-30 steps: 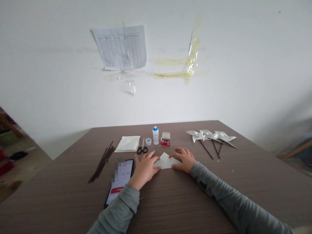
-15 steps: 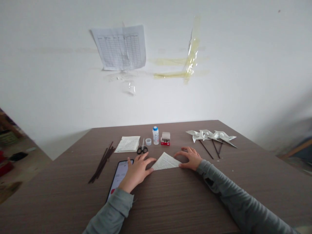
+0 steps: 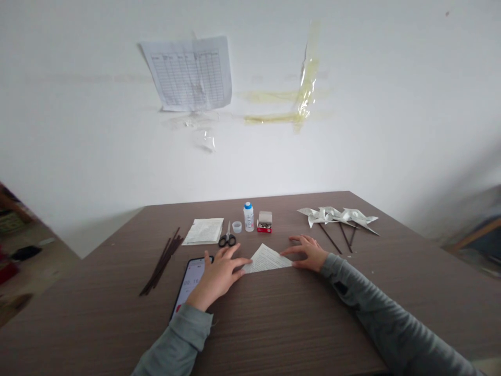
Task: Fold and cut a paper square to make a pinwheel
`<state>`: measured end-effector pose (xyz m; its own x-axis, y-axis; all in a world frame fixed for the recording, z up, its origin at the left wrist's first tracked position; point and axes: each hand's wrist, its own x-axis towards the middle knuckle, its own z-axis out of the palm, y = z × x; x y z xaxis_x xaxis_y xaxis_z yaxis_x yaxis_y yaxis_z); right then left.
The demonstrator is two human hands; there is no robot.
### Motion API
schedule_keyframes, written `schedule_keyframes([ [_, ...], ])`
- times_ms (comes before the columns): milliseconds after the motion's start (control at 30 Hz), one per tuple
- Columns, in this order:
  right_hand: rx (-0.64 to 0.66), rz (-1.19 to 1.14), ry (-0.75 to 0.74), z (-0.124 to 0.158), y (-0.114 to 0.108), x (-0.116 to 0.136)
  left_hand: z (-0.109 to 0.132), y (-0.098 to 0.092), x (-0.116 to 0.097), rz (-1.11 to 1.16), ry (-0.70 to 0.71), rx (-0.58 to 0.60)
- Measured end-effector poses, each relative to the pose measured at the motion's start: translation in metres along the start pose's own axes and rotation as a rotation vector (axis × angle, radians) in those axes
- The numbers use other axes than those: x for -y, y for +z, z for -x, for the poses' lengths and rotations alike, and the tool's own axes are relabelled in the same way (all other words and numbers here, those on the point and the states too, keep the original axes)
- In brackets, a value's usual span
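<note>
Your left hand is spread and slack, index fingertip at the left edge of the folded paper and thumb by its left corner, not clenched around it. Your right hand is likewise loose, its fingers slightly bent and parted, with the fingertips along the sheet's right side and corner; whether they press down, you cannot tell from this view. The printed paper lies flat on the brown table between your hands, a triangle with its peak pointing away from you.

Partly hidden under your left hand and wrist, you have a phone with its screen lit. Dark sticks lie in a bundle to its left. Beyond your hands, from left to right, are a stack of paper, black-handled scissors, a small clear cup, a blue-capped bottle and an open red box. Farther right lie paper pinwheels on sticks.
</note>
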<state>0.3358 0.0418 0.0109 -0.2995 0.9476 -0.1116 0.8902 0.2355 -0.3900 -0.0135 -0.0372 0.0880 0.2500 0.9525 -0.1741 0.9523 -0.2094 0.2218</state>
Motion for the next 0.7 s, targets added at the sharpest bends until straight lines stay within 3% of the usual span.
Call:
schedule_keyframes([
  [100,0.029,0.004,-0.017,0.005,-0.004,0.000,-0.003,0.001,0.005,0.006,0.004,0.007],
  [267,-0.063,-0.042,-0.124,0.017,-0.006,-0.006,-0.004,0.001,0.007,0.019,-0.004,0.016],
  [567,-0.068,-0.015,-0.052,0.005,0.001,-0.005,-0.001,-0.006,0.004,0.024,-0.028,0.046],
  [700,-0.098,0.000,-0.029,0.003,0.008,0.000,-0.002,0.001,0.008,0.051,-0.005,-0.019],
])
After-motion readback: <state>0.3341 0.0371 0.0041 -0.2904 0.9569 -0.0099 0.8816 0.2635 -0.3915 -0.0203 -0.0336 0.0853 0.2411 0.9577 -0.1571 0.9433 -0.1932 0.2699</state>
